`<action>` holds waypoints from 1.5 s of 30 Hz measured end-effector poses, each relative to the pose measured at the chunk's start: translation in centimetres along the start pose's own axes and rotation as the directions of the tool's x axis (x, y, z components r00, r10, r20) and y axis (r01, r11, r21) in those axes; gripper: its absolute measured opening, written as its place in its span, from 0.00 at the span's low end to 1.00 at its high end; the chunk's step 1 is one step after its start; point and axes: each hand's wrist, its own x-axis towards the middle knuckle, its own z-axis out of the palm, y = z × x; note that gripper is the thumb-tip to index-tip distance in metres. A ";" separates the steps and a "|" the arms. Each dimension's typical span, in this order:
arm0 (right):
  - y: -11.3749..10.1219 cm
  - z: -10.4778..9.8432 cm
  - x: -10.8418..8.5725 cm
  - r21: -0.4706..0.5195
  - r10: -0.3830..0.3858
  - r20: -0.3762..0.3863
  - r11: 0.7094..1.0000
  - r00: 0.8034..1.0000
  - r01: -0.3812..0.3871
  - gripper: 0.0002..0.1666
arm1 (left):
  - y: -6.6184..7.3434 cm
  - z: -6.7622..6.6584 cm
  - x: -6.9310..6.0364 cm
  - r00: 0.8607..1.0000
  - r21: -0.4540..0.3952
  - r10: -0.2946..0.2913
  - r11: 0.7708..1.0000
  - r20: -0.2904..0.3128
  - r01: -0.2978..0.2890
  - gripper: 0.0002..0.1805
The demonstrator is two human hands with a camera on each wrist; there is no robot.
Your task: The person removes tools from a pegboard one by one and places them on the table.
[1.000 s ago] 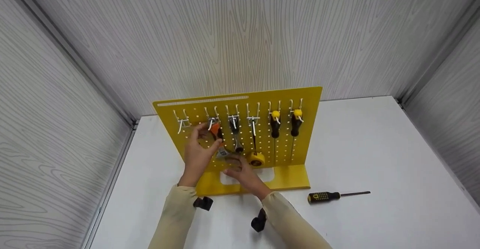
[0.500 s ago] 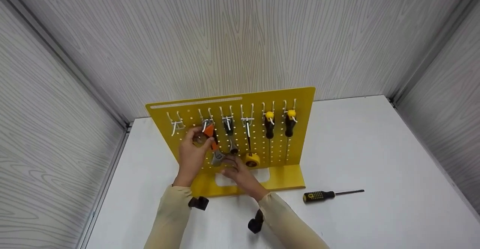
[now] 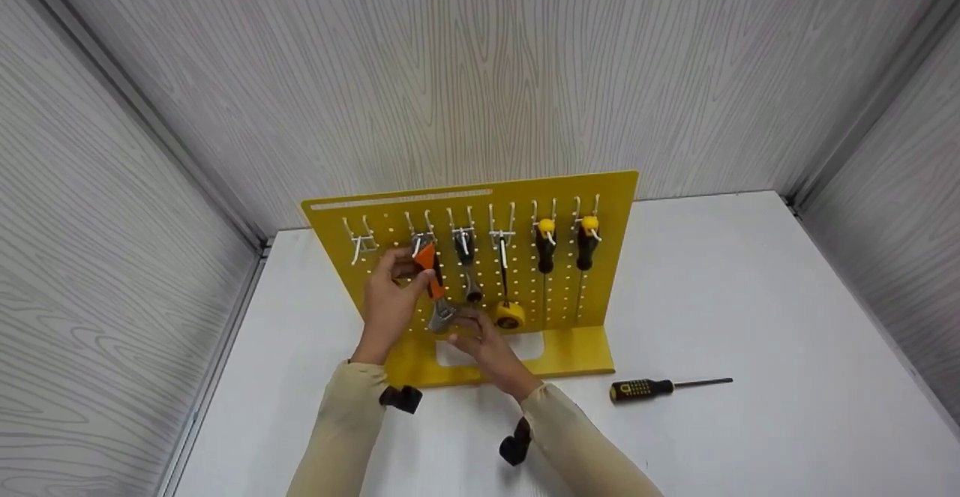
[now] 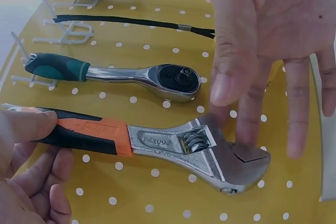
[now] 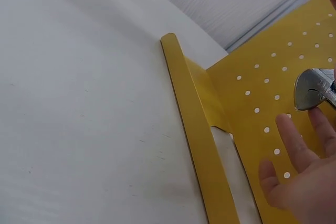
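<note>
Beside a ratchet (image 4: 118, 74) on pegboard (image 3: 613, 197) — left fingers (image 4: 37, 124) pinch a wrench (image 4: 149, 142), right fingers (image 4: 297, 106) spread.

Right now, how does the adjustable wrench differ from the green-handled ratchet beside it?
The wrench has an orange and black handle; the ratchet has a green and dark one. The wrench has an angular head, the ratchet a rounded one. The left hand pinches the wrench; neither hand holds the ratchet. Both have silvery heads.

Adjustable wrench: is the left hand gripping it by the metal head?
No, the left hand pinches the adjustable wrench by its orange-and-black handle, away from the metal head.
</note>
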 end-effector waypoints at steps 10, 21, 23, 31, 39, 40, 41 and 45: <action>-0.3 0.1 -0.1 -0.021 -0.024 -0.034 1.000 0.999 0.024 0.33 | 0.2 -0.1 -0.4 1.000 -0.020 -0.027 0.999 -0.010 0.027 0.19; -0.3 1.1 -0.5 0.127 -0.079 -0.064 0.988 0.995 0.086 0.25 | 0.5 -0.6 -1.5 1.000 -0.049 -0.004 0.999 -0.018 0.004 0.20; -0.4 1.4 -0.6 0.140 -0.076 -0.076 0.986 0.994 0.086 0.23 | 0.6 -0.7 -1.7 1.000 -0.062 -0.010 0.998 -0.016 0.009 0.20; -0.7 1.8 -1.3 0.132 -0.044 -0.095 0.990 0.995 0.057 0.18 | 1.2 -1.3 -2.8 1.000 -0.067 0.006 0.998 -0.021 -0.008 0.19; -0.7 1.1 -2.5 0.112 -0.063 -0.082 0.991 0.995 0.072 0.18 | 1.8 -1.1 -4.1 0.999 -0.061 0.048 0.997 -0.016 -0.049 0.18; -0.7 0.9 -2.8 0.110 -0.068 -0.084 0.991 0.994 0.077 0.18 | 1.9 -1.1 -4.3 0.999 -0.066 0.046 0.997 -0.014 -0.047 0.18; -0.7 0.8 -3.0 0.111 -0.073 -0.087 0.990 0.994 0.083 0.17 | 1.9 -1.0 -4.5 0.999 -0.072 0.043 0.996 -0.010 -0.043 0.18; -0.4 -0.1 -4.4 0.105 -0.083 -0.099 0.990 0.992 0.093 0.18 | 1.9 -0.6 -5.3 0.999 -0.077 0.036 0.996 0.017 -0.034 0.19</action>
